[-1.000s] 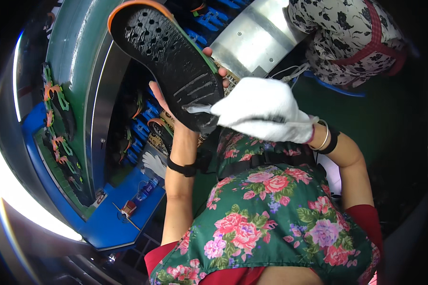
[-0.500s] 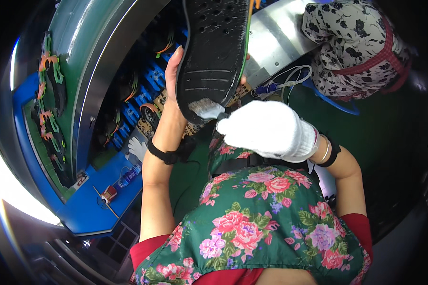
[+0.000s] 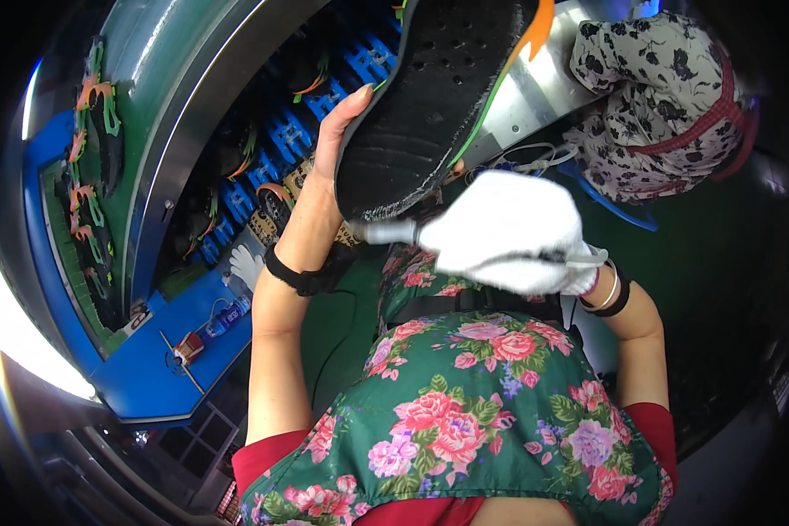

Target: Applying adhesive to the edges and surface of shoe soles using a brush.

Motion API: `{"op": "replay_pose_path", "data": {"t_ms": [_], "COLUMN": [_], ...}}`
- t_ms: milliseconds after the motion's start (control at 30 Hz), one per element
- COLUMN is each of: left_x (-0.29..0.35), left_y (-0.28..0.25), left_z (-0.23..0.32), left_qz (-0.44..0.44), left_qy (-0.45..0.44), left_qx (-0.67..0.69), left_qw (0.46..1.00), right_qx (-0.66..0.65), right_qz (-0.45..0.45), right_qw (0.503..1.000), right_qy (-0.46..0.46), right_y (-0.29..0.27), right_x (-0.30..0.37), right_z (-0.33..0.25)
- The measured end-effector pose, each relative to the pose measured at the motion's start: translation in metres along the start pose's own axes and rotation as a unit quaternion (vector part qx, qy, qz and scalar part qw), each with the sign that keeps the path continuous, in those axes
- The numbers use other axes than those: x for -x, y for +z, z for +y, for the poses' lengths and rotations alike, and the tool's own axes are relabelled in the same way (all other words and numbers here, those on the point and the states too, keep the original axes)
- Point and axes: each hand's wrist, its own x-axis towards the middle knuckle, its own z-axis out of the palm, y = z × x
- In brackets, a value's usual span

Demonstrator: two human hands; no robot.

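Bare, my left hand [image 3: 336, 138] is closed round the edges of a large black shoe sole [image 3: 416, 123]. The sole stands tilted, its holed inner face toward me; a green rim and an orange strap-like part run along its right side. My left fingers are mostly behind it. In a white knitted glove, my right hand [image 3: 513, 232] grips a flat brush [image 3: 390, 231] by its handle. The brush is blurred and lies at the sole's lower end; whether its bristles touch the edge I cannot tell.
Beyond my left arm, a curved line carries blue holders [image 3: 289, 131] with shoe parts. Orange-and-green uppers [image 3: 88, 197] lie on the far-left rack. A blue shelf [image 3: 153, 377] bears a bottle [image 3: 228, 316] and a small red container [image 3: 188, 347]. At upper right sits a person in patterned clothes [image 3: 657, 105].
The sole has shifted right and turned, showing more of its orange part. The brush has moved from the sole's inner face down to its lower edge. My right hand has moved slightly right.
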Motion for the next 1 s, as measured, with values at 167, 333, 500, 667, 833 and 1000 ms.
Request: {"op": "replay_pose_path", "data": {"t_ms": [167,333,500,667,833,1000], "left_x": [-0.003,-0.005,0.003,-0.003,0.015,0.025], "left_y": [-0.007,0.021,0.035,0.022,0.012,0.021], "left_z": [0.011,-0.009,-0.015,0.004,0.013,0.018], "left_qz": [-0.083,0.071,-0.048,0.035,0.062,0.100], "left_qy": [0.020,0.074,0.019,0.069,0.110,0.188], "left_qx": [0.062,0.195,0.200,0.235,0.077,-0.015], "left_qw": [0.994,0.975,0.978,0.969,0.989,0.977], "right_qx": [-0.169,0.083,0.290,0.302,-0.213,-0.389], "right_qz": [0.050,0.074,0.127,0.043,0.082,0.305], "right_qw": [0.967,0.988,0.948,0.952,0.965,0.838], "right_qy": [0.185,0.111,-0.006,-0.005,0.126,0.229], "right_y": [-0.002,-0.050,-0.098,-0.045,-0.041,-0.056], "right_x": [-0.016,-0.043,-0.083,-0.073,-0.050,-0.010], "right_z": [-0.007,0.012,0.027,0.012,0.010,0.021]}}
